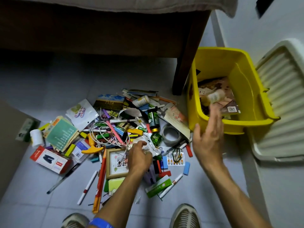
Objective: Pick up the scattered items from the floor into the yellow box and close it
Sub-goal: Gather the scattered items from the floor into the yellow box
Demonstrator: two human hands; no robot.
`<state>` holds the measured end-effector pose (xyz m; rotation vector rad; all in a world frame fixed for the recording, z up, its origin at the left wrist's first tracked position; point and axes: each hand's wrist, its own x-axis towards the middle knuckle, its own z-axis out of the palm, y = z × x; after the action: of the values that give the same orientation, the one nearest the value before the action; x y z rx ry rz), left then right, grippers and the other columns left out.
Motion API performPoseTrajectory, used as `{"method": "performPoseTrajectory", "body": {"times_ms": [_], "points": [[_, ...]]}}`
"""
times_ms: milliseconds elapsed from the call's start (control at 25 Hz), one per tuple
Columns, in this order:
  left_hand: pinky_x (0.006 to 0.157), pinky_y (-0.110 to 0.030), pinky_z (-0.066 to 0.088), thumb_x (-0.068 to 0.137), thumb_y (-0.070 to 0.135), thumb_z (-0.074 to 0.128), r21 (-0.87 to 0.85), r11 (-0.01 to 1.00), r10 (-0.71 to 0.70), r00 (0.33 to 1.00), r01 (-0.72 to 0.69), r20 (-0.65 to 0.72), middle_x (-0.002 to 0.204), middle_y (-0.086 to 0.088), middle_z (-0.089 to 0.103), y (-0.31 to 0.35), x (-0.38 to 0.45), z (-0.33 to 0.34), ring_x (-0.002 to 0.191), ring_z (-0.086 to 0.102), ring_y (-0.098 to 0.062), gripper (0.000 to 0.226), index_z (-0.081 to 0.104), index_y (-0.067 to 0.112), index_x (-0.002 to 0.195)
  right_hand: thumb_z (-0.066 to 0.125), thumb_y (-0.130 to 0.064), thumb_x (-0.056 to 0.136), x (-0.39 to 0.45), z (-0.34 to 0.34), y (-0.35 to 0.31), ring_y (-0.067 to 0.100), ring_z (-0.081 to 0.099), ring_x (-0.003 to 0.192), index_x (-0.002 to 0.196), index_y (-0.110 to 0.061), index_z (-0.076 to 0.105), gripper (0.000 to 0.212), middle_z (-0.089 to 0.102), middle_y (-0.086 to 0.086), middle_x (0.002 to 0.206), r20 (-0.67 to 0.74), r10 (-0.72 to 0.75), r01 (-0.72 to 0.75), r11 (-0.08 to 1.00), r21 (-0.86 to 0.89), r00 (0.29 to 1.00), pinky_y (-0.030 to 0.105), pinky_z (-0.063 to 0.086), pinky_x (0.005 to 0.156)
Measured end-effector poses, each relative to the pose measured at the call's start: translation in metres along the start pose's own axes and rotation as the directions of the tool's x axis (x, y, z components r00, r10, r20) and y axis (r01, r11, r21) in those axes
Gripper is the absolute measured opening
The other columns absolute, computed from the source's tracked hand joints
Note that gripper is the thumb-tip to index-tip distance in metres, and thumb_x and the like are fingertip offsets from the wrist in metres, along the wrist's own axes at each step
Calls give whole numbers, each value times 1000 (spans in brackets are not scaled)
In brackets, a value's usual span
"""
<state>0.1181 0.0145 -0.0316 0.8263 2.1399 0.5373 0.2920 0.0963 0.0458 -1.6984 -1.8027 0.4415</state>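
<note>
The floor point(49, 89) was pale grey tile, and a light wall point(263, 30) ran along the right. A dark wooden bed frame point(98, 30) filled the top of the view, one leg point(184, 66) standing down beside the box, with a grey cover point(148, 4) hanging over its edge.

One yellow box point(243, 76) stood open on the floor at the right, just beside that leg, with papers and cards already lying in its bottom. One white ribbed lid point(279, 102) lay to its right, near the wall.

One heap of scattered items point(125, 129) covered the tiles left of the box: pens, markers, coloured blocks, cards and packets, too many and too tangled to count. Within it showed one red-and-white carton point(49, 159), one small wooden picture frame point(115, 160), one roll of clear tape point(170, 134), one dark green bottle point(153, 120) and one white cable point(102, 135).

Two grey shoes point(185, 216) showed at the bottom edge.

The right hand point(208, 137) hung at the box's near rim, fingers straight and spread, gripping nothing; one small pale bottle point(213, 97), blurred, was in the air above the box's contents. The left hand point(139, 155) was down on the heap, fingers curled round a crumpled white wrapper point(150, 145). One blue band point(100, 223) circled the left wrist.
</note>
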Motion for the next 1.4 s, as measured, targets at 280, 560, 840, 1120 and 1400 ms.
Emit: {"method": "performPoseTrajectory", "body": {"times_ms": [280, 560, 840, 1120, 1400], "points": [[93, -39, 48, 89, 15, 59, 330, 912, 237, 969, -245, 64, 126, -4, 63, -23, 12, 4, 122, 55, -27, 30, 64, 25, 117, 58, -10, 88, -93, 64, 33, 19, 56, 115, 128, -21, 55, 42, 59, -2, 129, 443, -42, 30, 999, 34, 895, 21, 40, 89], [90, -40, 55, 87, -1, 60, 241, 659, 752, 633, -713, -184, 111, -9, 73, 13, 3, -17, 106, 65, -28, 29, 73, 7, 111, 63, -2, 85, -56, 65, 3, 13, 42, 132, 150, -26, 34, 75, 32, 0, 157, 355, -231, 208, 973, 101, 906, 28, 48, 91], [116, -33, 32, 91, 5, 51, 45, 677, 702, 626, -735, -340, 145, -8, 52, 72, -15, -20, 137, 42, -17, 52, 47, 9, 142, 54, -2, 86, 29, -25, -8, 29, 41, 134, 138, -8, 51, 52, 47, 15, 146, -284, -214, 228, 973, 17, 935, 32, 27, 115], [114, -32, 30, 94, 17, 56, 115, 929, 362, 928, -352, -83, 150, -2, 46, 24, 15, -3, 138, 38, -19, 55, 43, 23, 147, 59, -2, 87, 5, 13, 16, 27, 45, 129, 138, -10, 49, 52, 48, 11, 143, 65, -110, 112, 993, -37, 992, 47, 42, 106], [104, -37, 37, 81, 18, 72, 450, 759, 415, 883, -470, 221, 149, -1, 43, 11, 74, 27, 127, 40, -24, 79, 33, 27, 149, 67, -6, 80, -20, 101, 57, 28, 62, 104, 125, -17, 57, 48, 61, 4, 124, 503, -167, 297, 936, -189, 848, 37, 54, 79]]}}
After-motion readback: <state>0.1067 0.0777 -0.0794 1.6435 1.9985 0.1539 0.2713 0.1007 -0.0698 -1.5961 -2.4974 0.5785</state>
